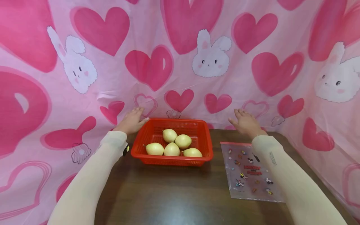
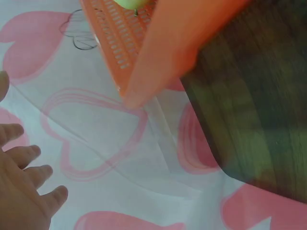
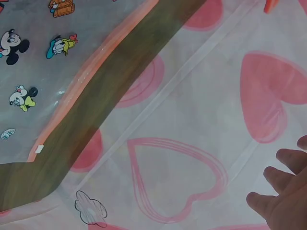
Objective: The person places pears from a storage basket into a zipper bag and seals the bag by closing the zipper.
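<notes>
The basket (image 1: 168,160) holds five pears (image 1: 183,141). The left grip (image 1: 131,122), released, is left of it; the right grip (image 1: 246,123), released, and bag (image 1: 248,173) are right.

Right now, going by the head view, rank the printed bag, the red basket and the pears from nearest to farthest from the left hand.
From the left hand:
1. Red basket: its far-left corner is right beside the hand.
2. Pears: inside the basket, to the hand's right.
3. Printed bag: on the table, right of the basket.
</notes>
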A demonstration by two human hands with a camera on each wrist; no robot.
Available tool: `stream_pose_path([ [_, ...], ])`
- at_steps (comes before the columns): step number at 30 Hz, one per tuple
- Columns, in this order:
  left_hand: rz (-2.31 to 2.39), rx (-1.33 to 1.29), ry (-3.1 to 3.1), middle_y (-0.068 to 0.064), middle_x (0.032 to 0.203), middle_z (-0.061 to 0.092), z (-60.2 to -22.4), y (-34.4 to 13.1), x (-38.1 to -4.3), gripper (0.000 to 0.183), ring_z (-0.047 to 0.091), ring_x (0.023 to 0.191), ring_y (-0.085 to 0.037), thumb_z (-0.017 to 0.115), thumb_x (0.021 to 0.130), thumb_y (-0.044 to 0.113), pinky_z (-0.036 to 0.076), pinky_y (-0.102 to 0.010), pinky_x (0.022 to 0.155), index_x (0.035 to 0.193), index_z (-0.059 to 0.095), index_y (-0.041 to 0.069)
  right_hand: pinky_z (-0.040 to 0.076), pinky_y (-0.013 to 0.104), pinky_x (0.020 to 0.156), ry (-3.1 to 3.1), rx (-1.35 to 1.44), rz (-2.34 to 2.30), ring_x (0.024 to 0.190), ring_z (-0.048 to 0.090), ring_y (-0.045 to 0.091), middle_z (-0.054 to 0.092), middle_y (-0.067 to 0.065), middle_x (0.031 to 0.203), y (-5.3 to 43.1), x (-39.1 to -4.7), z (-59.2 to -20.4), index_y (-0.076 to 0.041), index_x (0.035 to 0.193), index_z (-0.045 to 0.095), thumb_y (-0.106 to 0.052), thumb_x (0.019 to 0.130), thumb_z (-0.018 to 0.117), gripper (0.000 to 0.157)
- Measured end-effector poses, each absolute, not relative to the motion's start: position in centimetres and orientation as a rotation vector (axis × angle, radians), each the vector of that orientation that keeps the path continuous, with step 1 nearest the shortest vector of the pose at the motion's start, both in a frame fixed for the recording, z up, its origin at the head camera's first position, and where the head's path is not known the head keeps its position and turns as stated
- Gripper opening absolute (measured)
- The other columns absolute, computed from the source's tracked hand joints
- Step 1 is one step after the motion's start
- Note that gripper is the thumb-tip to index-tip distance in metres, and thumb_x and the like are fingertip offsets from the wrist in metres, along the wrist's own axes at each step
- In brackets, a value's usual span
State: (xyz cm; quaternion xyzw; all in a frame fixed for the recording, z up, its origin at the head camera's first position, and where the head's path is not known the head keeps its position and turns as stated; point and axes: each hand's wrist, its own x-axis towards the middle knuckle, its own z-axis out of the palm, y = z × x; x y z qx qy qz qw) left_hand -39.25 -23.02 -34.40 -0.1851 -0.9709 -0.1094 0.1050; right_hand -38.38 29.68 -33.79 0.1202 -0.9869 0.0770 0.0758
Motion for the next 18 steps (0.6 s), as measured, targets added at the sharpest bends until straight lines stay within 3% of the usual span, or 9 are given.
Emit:
stream_pose_path([
  [8,-0.39,-0.605,-2.84,-0.026,0.153,0.026,-34.2,-21.8,-38.2,0.073,0.018,0.142,-0.041,0.059,0.096,0.035,0.015,-0.054,0.113,0.15,0.028,-0.002,0.008,0.061,0.111,-2.918,0.397,0.226,0.141,0.016,0.047,0.02,0.029,0.154,29.9,-37.8,-34.0,0.004,0.152,0.02,-0.053,0.101,0.036,0.078],
  [18,-0.456,-0.587,-2.887,-0.018,0.157,0.022,-34.3,-20.1,-37.2,0.077,0.017,0.144,-0.036,0.058,0.096,0.04,0.016,-0.055,0.113,0.155,0.02,0.008,0.011,0.059,0.112,-2.856,0.492,0.22,0.141,0.018,0.046,0.025,0.028,0.153,29.6,-36.8,-34.1,0.006,0.15,0.025,-0.054,0.101,0.034,0.078],
])
